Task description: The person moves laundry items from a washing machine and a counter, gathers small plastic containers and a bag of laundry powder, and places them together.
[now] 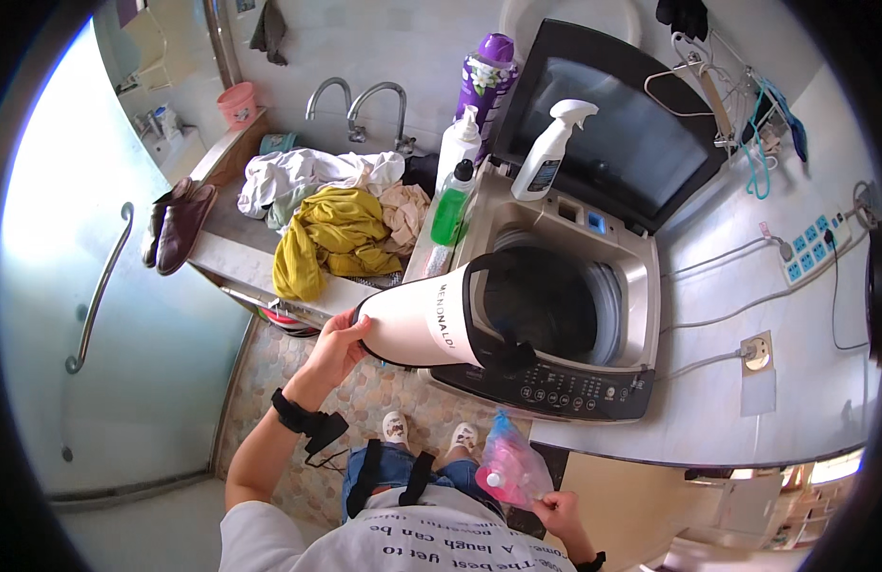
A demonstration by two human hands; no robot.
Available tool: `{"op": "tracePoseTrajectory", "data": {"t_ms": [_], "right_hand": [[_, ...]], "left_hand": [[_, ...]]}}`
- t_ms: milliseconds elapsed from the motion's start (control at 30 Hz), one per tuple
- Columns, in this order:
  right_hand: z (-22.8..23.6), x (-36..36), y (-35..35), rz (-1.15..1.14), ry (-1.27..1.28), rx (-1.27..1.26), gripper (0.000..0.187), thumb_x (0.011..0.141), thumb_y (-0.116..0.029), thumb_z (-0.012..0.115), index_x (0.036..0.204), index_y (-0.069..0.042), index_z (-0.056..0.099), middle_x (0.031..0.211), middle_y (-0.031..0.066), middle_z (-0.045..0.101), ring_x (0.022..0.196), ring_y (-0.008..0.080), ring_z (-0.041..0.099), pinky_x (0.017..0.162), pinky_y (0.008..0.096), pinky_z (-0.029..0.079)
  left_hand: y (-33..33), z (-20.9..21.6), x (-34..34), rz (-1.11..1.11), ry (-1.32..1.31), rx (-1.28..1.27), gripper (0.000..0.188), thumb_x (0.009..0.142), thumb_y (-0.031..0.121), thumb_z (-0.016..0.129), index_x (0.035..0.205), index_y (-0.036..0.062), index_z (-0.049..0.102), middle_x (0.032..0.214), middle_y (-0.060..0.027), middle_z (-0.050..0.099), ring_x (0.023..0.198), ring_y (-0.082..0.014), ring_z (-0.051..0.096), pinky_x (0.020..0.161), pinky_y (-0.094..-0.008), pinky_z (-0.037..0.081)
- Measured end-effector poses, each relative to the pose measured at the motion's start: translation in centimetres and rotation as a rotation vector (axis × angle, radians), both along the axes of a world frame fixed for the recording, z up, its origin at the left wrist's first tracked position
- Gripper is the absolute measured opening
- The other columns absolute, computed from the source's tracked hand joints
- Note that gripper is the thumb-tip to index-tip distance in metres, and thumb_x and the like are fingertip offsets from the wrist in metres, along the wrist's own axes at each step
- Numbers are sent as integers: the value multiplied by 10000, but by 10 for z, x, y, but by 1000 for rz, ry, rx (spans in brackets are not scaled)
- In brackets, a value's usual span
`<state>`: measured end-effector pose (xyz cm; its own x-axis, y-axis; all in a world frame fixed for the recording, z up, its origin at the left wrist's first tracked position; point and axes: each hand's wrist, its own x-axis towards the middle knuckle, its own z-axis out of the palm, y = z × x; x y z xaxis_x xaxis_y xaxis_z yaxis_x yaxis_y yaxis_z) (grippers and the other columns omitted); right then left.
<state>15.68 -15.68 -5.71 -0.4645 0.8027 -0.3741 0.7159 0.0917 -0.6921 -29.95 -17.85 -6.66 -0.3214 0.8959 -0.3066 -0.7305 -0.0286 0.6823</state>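
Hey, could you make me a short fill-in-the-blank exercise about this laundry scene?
1. The left hand holds a pale laundry basket edged in the colour ____.
2. The right hand holds a plastic bag coloured mostly ____.
3. The lid of the washing machine stands ____.
4. The black-capped bottle holds liquid coloured ____.

Missing words: black; pink; open; green.

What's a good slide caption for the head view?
Left hand holding tilted pale bin at open washing machine; right hand holding pink bag.
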Motion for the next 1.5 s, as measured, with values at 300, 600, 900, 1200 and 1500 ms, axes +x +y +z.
{"op": "tracePoseTrajectory", "data": {"t_ms": [300,600,900,1200,1500], "right_hand": [[6,-15,-42,-13,-86,-10,312,716,-164,681,522,20,520,399,41,397,397,66,357,392,277,301],[-2,-19,-31,32,-36,59,348,672,-163,700,493,17,461,412,99,371,373,132,333,382,297,310],[-9,-14,-7,45,6,43,391,647,-171,702,488,12,395,443,140,335,389,170,281,389,310,305],[-30,-19,0,99,37,55,359,652,-166,735,496,7,461,422,112,375,375,159,315,388,317,308],[44,-109,-17,119,-91,56,353,661,-179,700,501,17,454,463,167,367,374,288,337,385,323,309]], "left_hand": [[3,3,-26,201,101,-78,142,912,207,489,902,81,553,758,35,568,612,-52,515,520,-190,397],[-67,-3,-127,793,60,96,347,941,274,391,1152,4,444,1146,-130,532,1089,-262,507,907,-399,419],[-52,-95,-210,858,-134,-72,286,931,225,435,1097,-5,472,1124,-112,540,1014,-227,525,878,-356,431],[-67,-123,-294,1039,155,-203,359,915,218,421,1152,-53,418,1121,-138,509,986,-252,533,842,-359,466],[-109,-105,-313,717,2,-405,509,746,441,588,1072,56,520,1067,-28,553,971,-163,516,834,-283,391]]}}
